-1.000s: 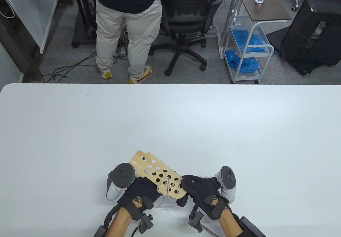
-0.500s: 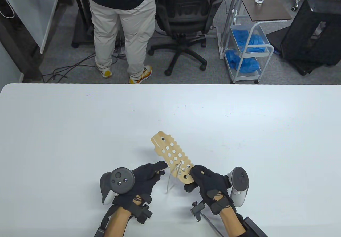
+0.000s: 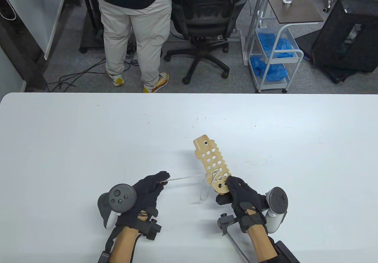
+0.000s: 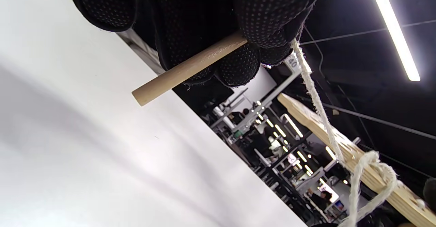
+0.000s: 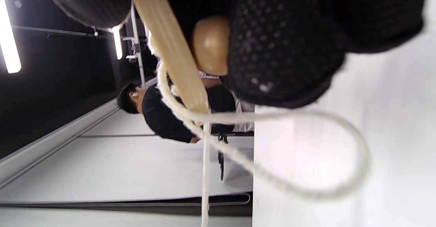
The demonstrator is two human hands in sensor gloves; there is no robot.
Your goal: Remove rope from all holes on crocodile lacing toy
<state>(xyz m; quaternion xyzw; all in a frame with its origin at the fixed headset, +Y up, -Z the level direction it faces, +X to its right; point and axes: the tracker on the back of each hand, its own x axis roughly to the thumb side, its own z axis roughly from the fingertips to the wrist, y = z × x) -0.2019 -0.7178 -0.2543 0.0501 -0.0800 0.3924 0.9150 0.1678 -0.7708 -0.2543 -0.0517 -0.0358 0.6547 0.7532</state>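
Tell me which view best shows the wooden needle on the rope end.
Left wrist view: the wooden needle pokes out from the left hand, rope trailing off. Table view hides it inside that hand. Right wrist view shows only rope loops.

1. Your left hand now sits farther left, well apart from the crocodile board, no longer tucked against it.
2. The rope now stretches taut between your left fingertips and the board, where it hung slack before.
3. Your right hand carries the board's near end farther right.
4. The board's free end now points farther away and more upright.
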